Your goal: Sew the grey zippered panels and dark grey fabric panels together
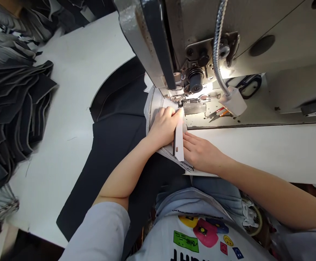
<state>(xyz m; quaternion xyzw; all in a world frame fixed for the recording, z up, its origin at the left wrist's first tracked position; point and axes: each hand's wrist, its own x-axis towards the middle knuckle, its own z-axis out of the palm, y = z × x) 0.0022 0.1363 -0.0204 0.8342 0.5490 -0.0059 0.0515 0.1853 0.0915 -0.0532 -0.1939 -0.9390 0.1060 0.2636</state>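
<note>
My left hand [163, 127] lies on light grey fabric [155, 108] just in front of the sewing machine's presser foot [180, 103]. Its fingers are curled, and the tips press on the upper end of a narrow white strip [179, 141] with a dark edge and a small slot. To the right of the strip, my right hand [202, 153] rests flat on the same fabric, fingers stretched out and close together; some fingertips are hidden beside the strip. Attached to or lying under the grey fabric, a large dark cloth piece [117, 134] spreads leftward over the table.
The sewing machine [152, 43] rises straight ahead, with a flexible lamp neck [217, 47] hanging down. Black-handled scissors [250, 86] and small snips [219, 113] lie on its bed. Stacked dark cloth pieces [13, 105] occupy the left of the white table [68, 145].
</note>
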